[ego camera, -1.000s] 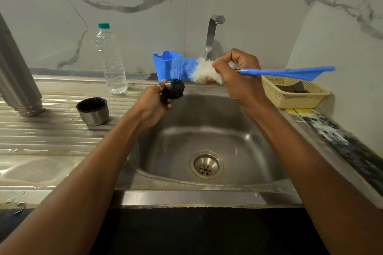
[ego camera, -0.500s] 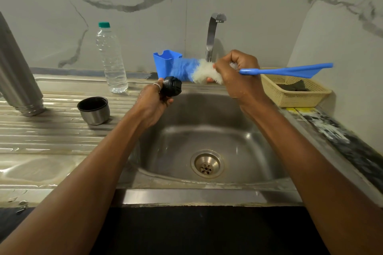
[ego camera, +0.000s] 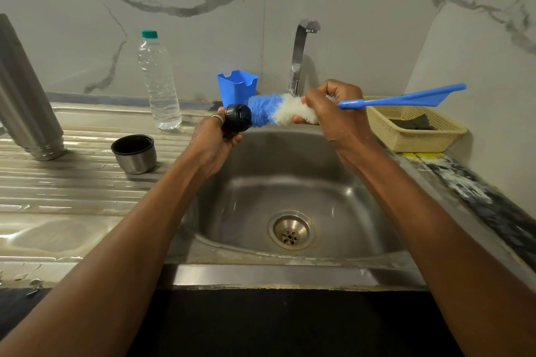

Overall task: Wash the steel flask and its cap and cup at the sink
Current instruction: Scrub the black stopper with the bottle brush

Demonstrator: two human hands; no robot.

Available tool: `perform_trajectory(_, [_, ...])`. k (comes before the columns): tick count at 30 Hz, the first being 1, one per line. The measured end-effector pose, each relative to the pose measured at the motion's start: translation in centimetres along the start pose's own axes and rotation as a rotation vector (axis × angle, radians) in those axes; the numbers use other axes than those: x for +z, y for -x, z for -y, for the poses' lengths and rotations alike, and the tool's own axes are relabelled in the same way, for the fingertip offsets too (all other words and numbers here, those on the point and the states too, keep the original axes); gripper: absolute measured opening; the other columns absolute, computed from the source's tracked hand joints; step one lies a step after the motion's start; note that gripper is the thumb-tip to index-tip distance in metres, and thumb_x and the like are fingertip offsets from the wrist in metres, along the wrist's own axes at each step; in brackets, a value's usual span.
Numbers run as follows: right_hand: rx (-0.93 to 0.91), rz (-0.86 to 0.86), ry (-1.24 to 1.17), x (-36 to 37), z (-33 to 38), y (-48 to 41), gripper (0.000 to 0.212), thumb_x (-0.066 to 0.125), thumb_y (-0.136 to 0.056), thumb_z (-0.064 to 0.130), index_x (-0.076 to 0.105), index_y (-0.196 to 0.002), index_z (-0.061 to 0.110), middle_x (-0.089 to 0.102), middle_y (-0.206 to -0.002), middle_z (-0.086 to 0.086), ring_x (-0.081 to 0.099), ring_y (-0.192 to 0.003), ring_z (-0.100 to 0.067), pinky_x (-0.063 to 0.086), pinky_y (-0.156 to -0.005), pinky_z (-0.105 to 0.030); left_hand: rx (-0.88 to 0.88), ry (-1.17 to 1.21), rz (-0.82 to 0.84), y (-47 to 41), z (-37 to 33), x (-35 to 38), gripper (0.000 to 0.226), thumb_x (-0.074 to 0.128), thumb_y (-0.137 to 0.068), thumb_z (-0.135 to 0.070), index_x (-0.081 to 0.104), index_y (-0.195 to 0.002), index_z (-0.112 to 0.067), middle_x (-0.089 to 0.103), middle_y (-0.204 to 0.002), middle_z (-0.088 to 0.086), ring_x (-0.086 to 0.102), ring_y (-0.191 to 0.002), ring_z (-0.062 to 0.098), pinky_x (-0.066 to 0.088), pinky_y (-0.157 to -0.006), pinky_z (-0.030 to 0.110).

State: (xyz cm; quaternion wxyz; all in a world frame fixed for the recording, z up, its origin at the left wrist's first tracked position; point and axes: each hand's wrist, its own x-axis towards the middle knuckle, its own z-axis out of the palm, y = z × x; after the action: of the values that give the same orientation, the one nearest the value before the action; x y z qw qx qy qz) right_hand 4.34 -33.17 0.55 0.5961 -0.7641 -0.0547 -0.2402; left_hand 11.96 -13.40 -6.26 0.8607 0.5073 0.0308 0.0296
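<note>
My left hand point(ego camera: 213, 139) grips the black flask cap point(ego camera: 237, 118) above the back left of the sink bowl point(ego camera: 290, 182). My right hand point(ego camera: 336, 113) holds a blue bottle brush point(ego camera: 406, 99) where its handle meets the bristles. The blue and white bristle head point(ego camera: 272, 110) touches the cap. The steel flask point(ego camera: 26, 95) stands tilted on the drainboard at the far left. The steel cup point(ego camera: 134, 153) sits upright on the drainboard, mouth up.
A clear water bottle point(ego camera: 159, 81) with a green lid stands at the back of the drainboard point(ego camera: 58, 182). A blue plastic holder point(ego camera: 237, 87) sits by the tap point(ego camera: 301, 52), which runs no water. A beige basket point(ego camera: 414, 130) stands at the right.
The cap in my left hand has risen and moved right to meet the bristle tip. The brush has shifted slightly toward the cap.
</note>
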Motion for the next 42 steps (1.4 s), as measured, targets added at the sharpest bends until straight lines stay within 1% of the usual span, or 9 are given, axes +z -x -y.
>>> perform_trajectory(7, [0.028, 0.028, -0.001, -0.5, -0.2, -0.3, 0.023, 0.063, -0.087, 0.011, 0.061, -0.081, -0.011, 0.066, -0.075, -0.010, 0.076, -0.065, -0.024, 0.053, -0.060, -0.025, 0.052, -0.123, -0.020, -0.1, 0.5, 0.1, 0.024, 0.039, -0.110, -0.024, 0.057, -0.112, -0.009, 0.061, -0.114, 0.012, 0.056, -0.082, 0.015, 0.047, -0.051, 0.020])
perform_trajectory(11, [0.059, 0.004, 0.002, -1.3, -0.7, -1.0, 0.032, 0.065, -0.079, 0.019, 0.058, -0.082, -0.012, 0.060, -0.075, -0.014, 0.075, -0.061, -0.026, 0.050, -0.067, -0.035, 0.057, -0.194, -0.013, -0.4, 0.5, -0.3, 0.029, 0.039, -0.110, -0.023, 0.059, -0.118, -0.004, 0.062, -0.110, 0.011, 0.054, -0.076, 0.012, 0.046, -0.050, 0.019])
perform_trajectory(15, [0.077, -0.045, 0.056, -1.5, -0.7, -1.1, 0.015, 0.071, -0.080, 0.019, 0.066, -0.079, 0.005, 0.067, -0.075, -0.004, 0.077, -0.076, -0.024, 0.058, -0.061, -0.025, 0.033, -0.346, -0.034, -0.4, 1.1, -0.5, 0.028, 0.047, -0.107, -0.024, 0.063, -0.118, -0.004, 0.063, -0.099, 0.010, 0.056, -0.072, 0.013, 0.047, -0.058, 0.023])
perform_trajectory(19, [0.067, -0.065, 0.020, 0.0, -0.1, -1.1, 0.020, 0.083, -0.077, 0.020, 0.064, -0.073, 0.016, 0.068, -0.073, 0.006, 0.075, -0.075, -0.014, 0.064, -0.071, -0.035, 0.026, -0.343, -0.042, -0.6, 1.5, -0.3, 0.019, 0.053, -0.105, -0.021, 0.065, -0.104, -0.007, 0.066, -0.096, 0.010, 0.060, -0.079, 0.017, 0.049, -0.066, 0.027])
perform_trajectory(23, [0.043, -0.099, 0.041, 1.9, 1.4, -1.9, 0.029, 0.088, -0.074, 0.031, 0.061, -0.078, 0.020, 0.069, -0.080, 0.005, 0.073, -0.077, -0.014, 0.063, -0.077, -0.041, 0.044, -0.318, -0.028, -0.5, 1.7, -0.3, 0.020, 0.055, -0.104, -0.020, 0.068, -0.109, -0.006, 0.067, -0.100, 0.010, 0.058, -0.083, 0.017, 0.047, -0.066, 0.025])
perform_trajectory(29, [-0.124, -0.203, 0.190, 5.6, 5.3, -6.2, 0.044, 0.074, -0.075, 0.044, 0.062, -0.102, 0.012, 0.072, -0.087, 0.001, 0.074, -0.078, -0.019, 0.061, -0.077, -0.041, 0.083, -0.219, -0.103, -0.2, 1.0, -0.7, 0.015, 0.061, -0.101, -0.024, 0.068, -0.106, -0.011, 0.062, -0.078, 0.000, 0.047, -0.060, 0.006, 0.039, -0.059, 0.020])
perform_trajectory(35, [-0.203, -0.225, 0.415, 10.0, 8.5, -12.9, 0.030, 0.060, -0.094, 0.032, 0.056, -0.112, 0.008, 0.056, -0.085, 0.007, 0.056, -0.074, -0.013, 0.041, -0.063, -0.027, 0.038, -0.138, -0.104, -1.2, 1.3, -1.1, 0.027, 0.067, -0.098, -0.026, 0.070, -0.114, -0.006, 0.067, -0.093, 0.005, 0.053, -0.068, 0.008, 0.041, -0.061, 0.022])
perform_trajectory(40, [-0.161, -0.139, 0.542, 13.0, 8.1, -17.6, 0.031, 0.058, -0.095, 0.027, 0.058, -0.117, 0.006, 0.061, -0.104, -0.001, 0.059, -0.088, -0.017, 0.043, -0.072, -0.024, 0.025, -0.096, -0.105, -1.8, 1.6, -1.2, 0.026, 0.067, -0.097, -0.027, 0.070, -0.115, -0.008, 0.067, -0.094, 0.003, 0.054, -0.073, 0.008, 0.041, -0.061, 0.021])
perform_trajectory(42, [-0.124, -0.091, 0.591, 13.8, 7.4, -19.0, 0.015, 0.056, -0.094, 0.021, 0.056, -0.104, 0.010, 0.061, -0.094, 0.003, 0.062, -0.077, -0.014, 0.044, -0.060, -0.017, 0.023, -0.093, -0.100, -1.9, 1.7, -1.2, 0.025, 0.067, -0.097, -0.027, 0.070, -0.114, -0.008, 0.066, -0.093, 0.003, 0.053, -0.075, 0.009, 0.041, -0.061, 0.023])
